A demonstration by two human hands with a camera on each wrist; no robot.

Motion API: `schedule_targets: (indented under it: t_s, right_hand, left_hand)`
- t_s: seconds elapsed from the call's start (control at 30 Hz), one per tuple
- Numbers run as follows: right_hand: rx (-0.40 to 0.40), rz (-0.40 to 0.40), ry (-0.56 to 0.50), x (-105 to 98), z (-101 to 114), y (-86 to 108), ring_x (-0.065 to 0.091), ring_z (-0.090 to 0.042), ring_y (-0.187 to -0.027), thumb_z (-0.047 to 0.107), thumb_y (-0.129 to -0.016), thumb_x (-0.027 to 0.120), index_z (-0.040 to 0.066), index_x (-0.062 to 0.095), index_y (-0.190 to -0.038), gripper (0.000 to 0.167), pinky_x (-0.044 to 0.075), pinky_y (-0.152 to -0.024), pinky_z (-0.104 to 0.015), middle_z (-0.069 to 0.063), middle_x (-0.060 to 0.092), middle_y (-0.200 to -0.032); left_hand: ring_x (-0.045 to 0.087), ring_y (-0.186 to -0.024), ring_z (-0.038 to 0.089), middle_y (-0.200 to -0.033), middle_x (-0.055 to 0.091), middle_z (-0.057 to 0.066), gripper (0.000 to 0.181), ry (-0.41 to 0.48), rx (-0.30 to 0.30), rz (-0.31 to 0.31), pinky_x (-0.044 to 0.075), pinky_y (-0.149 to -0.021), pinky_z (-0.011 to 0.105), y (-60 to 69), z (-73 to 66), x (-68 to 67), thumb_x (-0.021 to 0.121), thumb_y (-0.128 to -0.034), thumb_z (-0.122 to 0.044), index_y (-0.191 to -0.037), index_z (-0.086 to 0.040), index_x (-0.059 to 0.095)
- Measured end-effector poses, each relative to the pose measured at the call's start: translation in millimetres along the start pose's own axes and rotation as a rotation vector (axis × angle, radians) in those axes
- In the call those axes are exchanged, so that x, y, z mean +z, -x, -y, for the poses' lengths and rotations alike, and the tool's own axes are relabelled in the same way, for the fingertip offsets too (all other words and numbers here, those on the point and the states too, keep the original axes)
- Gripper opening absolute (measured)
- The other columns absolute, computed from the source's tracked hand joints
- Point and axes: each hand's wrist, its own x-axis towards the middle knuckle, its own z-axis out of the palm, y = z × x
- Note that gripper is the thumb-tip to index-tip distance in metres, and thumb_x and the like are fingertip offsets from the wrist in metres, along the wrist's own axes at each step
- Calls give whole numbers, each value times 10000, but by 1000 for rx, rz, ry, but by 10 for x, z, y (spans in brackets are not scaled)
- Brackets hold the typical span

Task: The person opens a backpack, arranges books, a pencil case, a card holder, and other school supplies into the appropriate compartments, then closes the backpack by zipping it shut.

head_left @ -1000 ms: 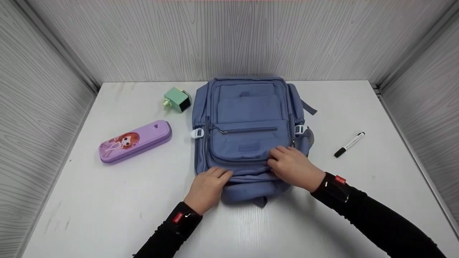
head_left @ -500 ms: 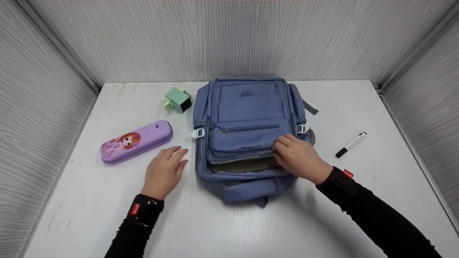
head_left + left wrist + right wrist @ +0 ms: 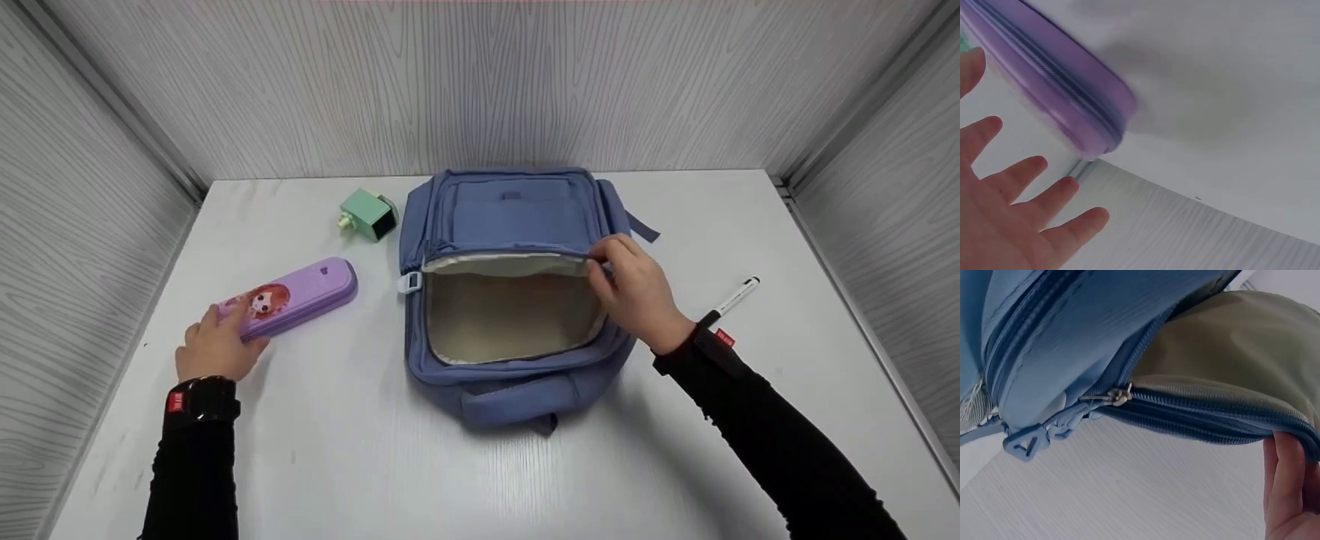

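A blue backpack [image 3: 517, 217] lies on the white table with its front flap lifted, exposing the pale lining [image 3: 510, 315] of the main compartment. My right hand [image 3: 634, 289] pinches the zippered edge of that flap at its right corner. In the right wrist view, fingers [image 3: 1289, 478] grip the edge, and a metal zipper slider [image 3: 1121, 395] sits where the zipper parts. My left hand [image 3: 217, 351] is over the near left end of a purple pencil case [image 3: 315, 289] with a printed doll figure. Its fingers are spread, apart from the case [image 3: 1067, 73] in the left wrist view.
A mint-green boxy object [image 3: 367, 214] with a yellow knob and black face stands left of the backpack. A black-and-white marker [image 3: 735, 298] lies right, partly behind my right wrist. White wood-grain panels [image 3: 480, 82] rise around the table's back and sides.
My left hand has left the backpack's lower edge and moved left to the pencil case. My right hand has lifted the flap up and away, opening the main compartment wide.
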Motion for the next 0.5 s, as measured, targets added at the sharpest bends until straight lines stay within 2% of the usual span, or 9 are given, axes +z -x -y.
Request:
schedule_targets:
  t_s: [0.07,0.13,0.23,0.33,0.4,0.5]
  right_hand:
    - [35,-14,-28,4,6,-8,585,-244,-778,-48,-912,595,-14,579,-937,46,472,-627,-351,-180,602,-913]
    - [57,-24,-42,5,10,-15,587,-250,-796,-59,-908,586,-13,579,-925,49,457,-640,-347,-179,603,-907]
    - [71,-24,-51,-2,16,-22,590,-249,-804,-56,-907,586,-10,579,-912,47,450,-651,-342,-180,603,-899]
    - [72,-28,-53,1,15,-16,589,-247,-798,-62,-901,589,-14,578,-907,50,445,-640,-329,-176,600,-894]
    - [72,-26,-54,8,14,-8,588,-246,-793,-55,-906,592,-17,575,-907,41,444,-632,-328,-176,597,-894]
    - [73,-16,-52,21,15,5,576,-242,-779,-50,-906,598,-18,571,-911,42,440,-626,-332,-179,594,-897]
  left_hand:
    - [287,-1307,671,-1555,157,383,742,1,-31,59,341,-995,767,-7,56,22,595,-945,-307,-1555,-70,246]
    - [305,-1297,670,-1561,157,375,732,0,-46,68,349,-997,765,-10,86,42,608,-940,-262,-1549,-58,256]
    - [355,-1254,664,-1499,243,405,662,-13,-33,25,383,-965,754,-8,108,58,636,-922,-176,-1508,-56,350]
    - [412,-1170,644,-1356,321,436,581,-10,-13,-34,426,-899,730,-7,119,86,669,-892,-114,-1420,-40,438]
    - [411,-1160,648,-1333,314,445,552,14,-11,-48,439,-881,730,-8,145,109,684,-874,-82,-1370,-33,448]
    - [390,-1195,686,-1370,278,487,530,71,-16,-35,418,-931,749,-9,198,143,683,-861,-51,-1333,-26,442]
